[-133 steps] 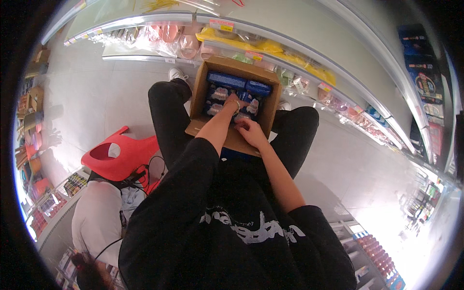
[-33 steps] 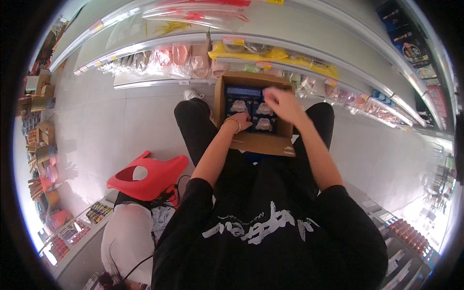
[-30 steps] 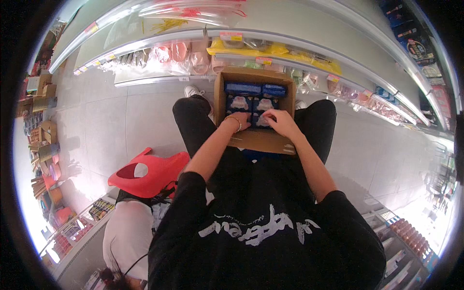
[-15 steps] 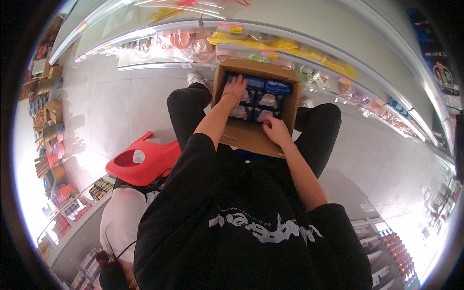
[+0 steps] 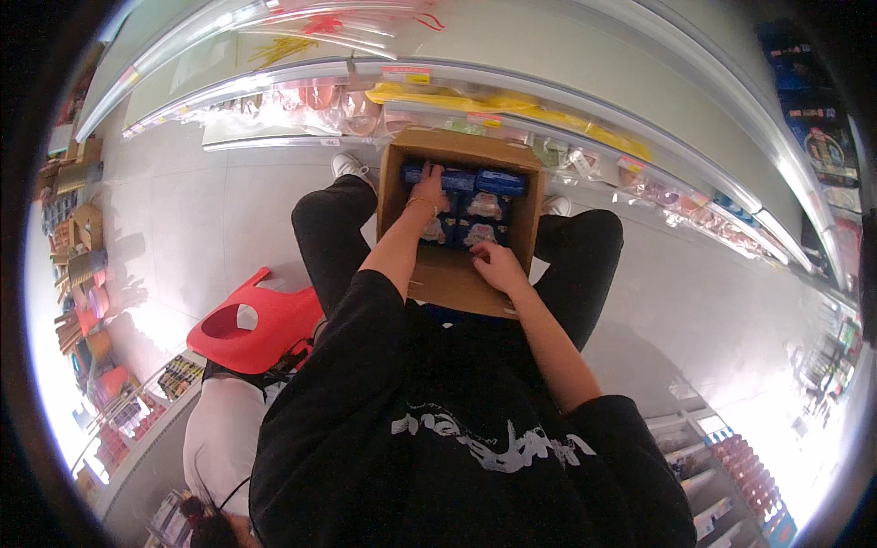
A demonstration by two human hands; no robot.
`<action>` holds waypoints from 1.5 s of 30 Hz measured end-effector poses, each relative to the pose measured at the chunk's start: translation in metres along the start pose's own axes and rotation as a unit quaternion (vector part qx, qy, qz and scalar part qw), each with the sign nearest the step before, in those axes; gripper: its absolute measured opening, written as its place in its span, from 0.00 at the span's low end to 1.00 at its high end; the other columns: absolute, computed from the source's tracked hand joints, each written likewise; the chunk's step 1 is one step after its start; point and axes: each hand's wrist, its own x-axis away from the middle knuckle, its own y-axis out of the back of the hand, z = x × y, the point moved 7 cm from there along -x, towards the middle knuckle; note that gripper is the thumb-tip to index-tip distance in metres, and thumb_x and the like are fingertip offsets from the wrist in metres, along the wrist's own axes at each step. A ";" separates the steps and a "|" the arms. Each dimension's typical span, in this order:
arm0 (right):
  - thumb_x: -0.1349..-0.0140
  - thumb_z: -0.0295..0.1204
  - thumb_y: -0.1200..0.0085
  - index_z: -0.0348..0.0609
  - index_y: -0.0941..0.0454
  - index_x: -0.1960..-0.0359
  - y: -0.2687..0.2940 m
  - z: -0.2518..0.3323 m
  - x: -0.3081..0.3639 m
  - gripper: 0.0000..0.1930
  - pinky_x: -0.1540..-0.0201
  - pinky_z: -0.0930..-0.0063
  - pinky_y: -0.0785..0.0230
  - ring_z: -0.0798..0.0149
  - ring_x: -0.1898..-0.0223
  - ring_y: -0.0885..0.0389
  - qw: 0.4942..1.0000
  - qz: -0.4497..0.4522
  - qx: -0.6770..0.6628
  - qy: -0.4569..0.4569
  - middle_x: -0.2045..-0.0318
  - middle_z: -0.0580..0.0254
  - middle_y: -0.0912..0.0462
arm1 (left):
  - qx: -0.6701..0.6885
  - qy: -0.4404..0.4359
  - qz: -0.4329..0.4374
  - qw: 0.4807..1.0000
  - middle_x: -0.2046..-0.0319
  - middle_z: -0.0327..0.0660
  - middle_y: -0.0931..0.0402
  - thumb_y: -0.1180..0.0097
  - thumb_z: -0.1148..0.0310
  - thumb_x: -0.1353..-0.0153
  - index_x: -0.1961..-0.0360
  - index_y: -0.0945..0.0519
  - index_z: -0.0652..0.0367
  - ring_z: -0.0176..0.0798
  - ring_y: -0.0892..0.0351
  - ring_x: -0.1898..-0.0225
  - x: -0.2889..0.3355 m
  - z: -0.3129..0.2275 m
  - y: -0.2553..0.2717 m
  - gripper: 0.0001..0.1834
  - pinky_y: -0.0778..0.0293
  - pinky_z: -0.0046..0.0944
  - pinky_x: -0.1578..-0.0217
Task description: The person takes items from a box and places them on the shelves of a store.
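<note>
An open cardboard box (image 5: 457, 279) stands between my knees, holding several dark blue packs (image 5: 485, 206) with a pale printed patch on their fronts. More blue packs lie flat along the box's far side. My left hand (image 5: 427, 189) reaches into the far left of the box, its fingers stretched out over the packs there; the fingertips are partly lost against the dark blue. At the near right of the box, my right hand (image 5: 499, 266) rests with loosely bent fingers by the lower packs. Nothing shows in its grasp.
Beyond the box runs a lit shelf (image 5: 539, 96) with bagged goods and price tags. To my left stands a red plastic stool (image 5: 260, 324), beside a person in a white top (image 5: 224, 429). Shelving with goods (image 5: 744, 479) is at the lower right.
My left hand's fingers have drawn closer together over the far-left packs. My right hand has shifted slightly toward the box's near wall. The whole view has moved a little.
</note>
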 end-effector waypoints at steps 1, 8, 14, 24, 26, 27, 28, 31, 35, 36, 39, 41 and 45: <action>0.48 0.29 0.50 0.39 0.26 0.60 -0.001 0.001 -0.002 0.14 0.61 0.68 0.31 0.56 0.64 0.22 1.000 0.001 -0.009 0.004 0.68 0.53 0.21 | 0.039 -0.002 -0.018 0.999 0.36 0.49 0.60 0.34 0.74 0.65 0.41 0.45 0.54 0.57 0.31 0.51 0.002 0.004 0.001 0.47 0.28 0.48 0.56; 0.46 0.31 0.51 0.41 0.27 0.57 0.001 0.003 -0.002 0.15 0.57 0.63 0.32 0.54 0.61 0.23 1.000 0.005 -0.023 0.008 0.65 0.53 0.21 | -0.119 -0.064 -0.075 0.988 0.44 0.50 0.44 0.40 0.73 0.57 0.48 0.37 0.52 0.56 0.26 0.59 0.019 -0.004 0.017 0.31 0.27 0.48 0.61; 0.48 0.28 0.48 0.40 0.28 0.57 0.027 0.018 0.010 0.15 0.62 0.67 0.30 0.60 0.67 0.22 0.986 -0.143 -0.068 0.052 0.70 0.55 0.20 | -0.184 -0.088 -0.072 0.976 0.58 0.45 0.31 0.39 0.65 0.56 0.56 0.31 0.54 0.50 0.24 0.62 0.048 -0.031 0.058 0.24 0.27 0.45 0.64; 0.68 0.34 0.30 0.39 0.48 0.40 0.074 0.084 0.060 0.51 0.41 0.63 0.48 0.47 0.42 0.40 0.931 -0.266 -0.054 0.246 0.43 0.44 0.40 | -0.105 -0.316 -0.082 0.939 0.56 0.44 0.30 0.39 0.59 0.58 0.54 0.29 0.50 0.49 0.28 0.55 0.171 -0.106 0.156 0.26 0.30 0.45 0.58; 0.61 0.35 0.33 0.38 0.36 0.47 0.079 0.097 0.071 0.37 0.51 0.65 0.35 0.53 0.52 0.27 0.927 -0.281 -0.065 0.238 0.54 0.47 0.27 | -0.036 -0.332 -0.119 0.935 0.49 0.45 0.35 0.41 0.62 0.54 0.48 0.33 0.48 0.50 0.29 0.55 0.198 -0.112 0.171 0.29 0.30 0.45 0.57; 0.57 0.36 0.35 0.36 0.33 0.53 0.091 0.099 0.080 0.31 0.57 0.66 0.32 0.54 0.59 0.24 0.927 -0.319 -0.068 0.184 0.61 0.48 0.24 | 0.050 -0.333 -0.164 0.927 0.46 0.45 0.39 0.42 0.64 0.53 0.47 0.35 0.48 0.50 0.29 0.56 0.209 -0.117 0.184 0.29 0.30 0.44 0.57; 0.56 0.38 0.36 0.35 0.32 0.54 0.104 0.102 0.091 0.29 0.60 0.68 0.31 0.57 0.63 0.23 0.929 -0.336 -0.087 0.127 0.65 0.49 0.23 | 0.137 -0.332 -0.202 0.911 0.43 0.46 0.43 0.43 0.66 0.51 0.45 0.37 0.48 0.50 0.28 0.56 0.217 -0.119 0.195 0.30 0.30 0.43 0.57; 0.51 0.33 0.39 0.34 0.32 0.56 0.139 0.104 0.107 0.23 0.62 0.72 0.32 0.65 0.65 0.23 0.893 -0.362 -0.208 0.169 0.65 0.55 0.22 | 0.204 -0.283 -0.311 0.884 0.45 0.47 0.43 0.44 0.71 0.50 0.44 0.40 0.54 0.46 0.27 0.62 0.217 -0.101 0.203 0.31 0.29 0.40 0.62; 0.47 0.22 0.46 0.36 0.36 0.53 0.190 0.117 0.136 0.20 0.59 0.76 0.32 0.69 0.63 0.25 0.820 -0.338 -0.365 0.282 0.63 0.60 0.23 | 0.224 -0.234 -0.290 0.900 0.50 0.46 0.37 0.45 0.72 0.50 0.47 0.37 0.55 0.44 0.26 0.67 0.203 -0.074 0.169 0.27 0.29 0.40 0.64; 0.47 0.20 0.47 0.36 0.38 0.51 0.204 0.130 0.151 0.21 0.59 0.77 0.31 0.69 0.63 0.25 0.816 -0.359 -0.360 0.275 0.62 0.60 0.24 | 0.211 -0.221 -0.268 0.914 0.52 0.45 0.36 0.45 0.71 0.50 0.49 0.36 0.55 0.45 0.26 0.67 0.197 -0.063 0.154 0.25 0.29 0.41 0.64; 0.47 0.19 0.47 0.37 0.39 0.50 0.250 0.149 0.173 0.22 0.58 0.76 0.32 0.69 0.61 0.26 0.767 -0.426 -0.334 0.344 0.61 0.61 0.25 | 0.193 -0.168 -0.188 0.948 0.58 0.46 0.32 0.46 0.69 0.50 0.57 0.30 0.56 0.48 0.25 0.67 0.183 -0.040 0.112 0.17 0.29 0.42 0.63; 0.48 0.21 0.47 0.37 0.37 0.52 0.283 0.184 0.193 0.21 0.57 0.77 0.33 0.70 0.61 0.27 0.757 -0.476 -0.214 0.393 0.61 0.61 0.25 | 0.169 -0.167 -0.148 0.960 0.59 0.46 0.31 0.47 0.69 0.50 0.59 0.28 0.57 0.49 0.25 0.66 0.177 -0.029 0.092 0.15 0.29 0.43 0.62; 0.48 0.26 0.44 0.36 0.33 0.55 0.345 0.230 0.190 0.19 0.58 0.78 0.34 0.70 0.62 0.27 0.718 -0.502 -0.225 0.427 0.62 0.61 0.24 | 0.175 -0.185 -0.129 0.958 0.63 0.46 0.27 0.47 0.67 0.50 0.62 0.26 0.58 0.51 0.25 0.64 0.168 -0.023 0.074 0.13 0.29 0.42 0.62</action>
